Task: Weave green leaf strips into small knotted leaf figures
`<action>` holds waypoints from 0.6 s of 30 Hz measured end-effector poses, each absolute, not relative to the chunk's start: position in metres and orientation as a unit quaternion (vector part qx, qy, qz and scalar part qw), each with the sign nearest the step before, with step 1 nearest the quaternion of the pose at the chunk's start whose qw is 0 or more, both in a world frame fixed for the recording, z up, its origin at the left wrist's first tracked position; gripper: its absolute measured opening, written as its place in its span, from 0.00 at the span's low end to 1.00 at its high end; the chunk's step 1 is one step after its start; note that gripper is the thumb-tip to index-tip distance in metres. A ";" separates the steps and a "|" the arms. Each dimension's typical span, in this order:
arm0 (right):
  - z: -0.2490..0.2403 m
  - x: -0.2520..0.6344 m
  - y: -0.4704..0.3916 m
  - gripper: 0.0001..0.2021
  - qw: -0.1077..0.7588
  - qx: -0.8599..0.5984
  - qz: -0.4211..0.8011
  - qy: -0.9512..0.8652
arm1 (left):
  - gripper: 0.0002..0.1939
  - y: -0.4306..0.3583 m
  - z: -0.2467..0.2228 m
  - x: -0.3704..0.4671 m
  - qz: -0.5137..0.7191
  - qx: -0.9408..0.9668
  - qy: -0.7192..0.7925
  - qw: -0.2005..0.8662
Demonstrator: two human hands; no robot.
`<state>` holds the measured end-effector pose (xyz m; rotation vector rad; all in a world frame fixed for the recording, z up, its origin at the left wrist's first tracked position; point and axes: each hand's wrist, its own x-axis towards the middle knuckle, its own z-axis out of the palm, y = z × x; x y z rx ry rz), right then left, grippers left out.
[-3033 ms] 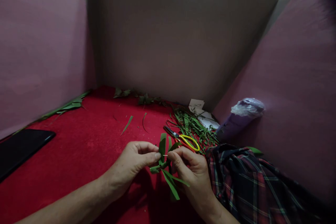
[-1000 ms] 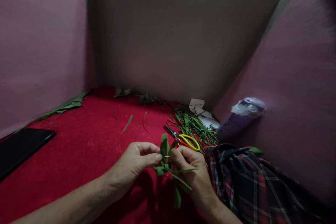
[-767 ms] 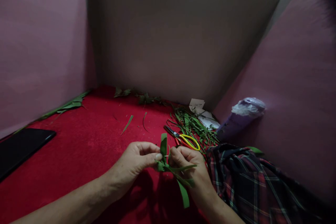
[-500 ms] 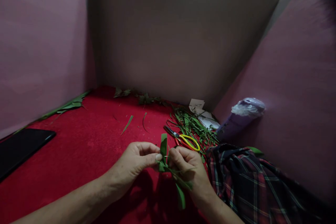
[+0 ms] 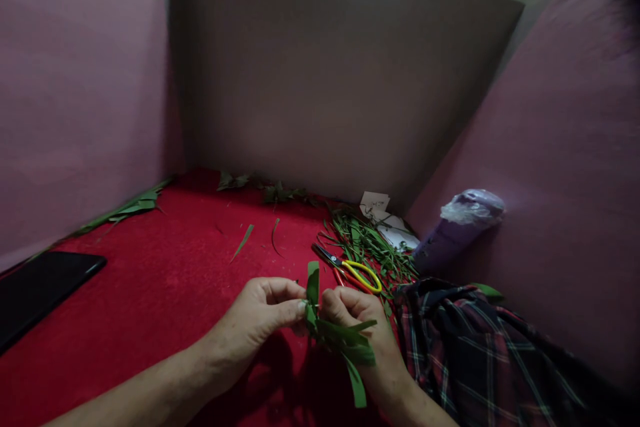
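Between my hands is a piece of folded green leaf strips (image 5: 311, 315), with one end standing upright and several loose ends hanging to the lower right. My left hand (image 5: 267, 317) pinches its left side between thumb and fingers. My right hand (image 5: 363, 327) is closed at its right side, thumb against the forefinger; a thin pale bit shows at those fingertips, too small to name. Some loose strips lie across the front of my right hand. Just beyond it, scissors (image 5: 350, 270) with yellow and red handles rest on the red cloth (image 5: 165, 293).
A heap of cut green strips (image 5: 370, 243) lies behind the scissors, beside white papers (image 5: 395, 230). A purple plastic-topped container (image 5: 457, 227) leans at the right wall. Plaid fabric (image 5: 465, 347) is at right, a black flat device (image 5: 45, 290) at left. Leaves (image 5: 137, 207) line the left wall.
The loose leaf ends have swung to the right and spread out over my right hand. Both hands sit slightly lower in the picture, still holding the same piece.
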<state>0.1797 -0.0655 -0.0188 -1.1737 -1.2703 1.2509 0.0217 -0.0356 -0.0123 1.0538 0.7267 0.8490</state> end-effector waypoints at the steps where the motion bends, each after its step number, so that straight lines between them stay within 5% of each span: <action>1: -0.019 0.180 -0.065 0.22 0.485 -0.476 0.516 -0.521 | 0.06 -0.036 -0.013 0.022 0.386 0.472 0.329 0.721; 18: -0.025 0.177 -0.068 0.12 0.530 -0.504 0.340 -0.591 | 0.07 -0.038 -0.005 0.018 0.386 0.438 0.276 0.764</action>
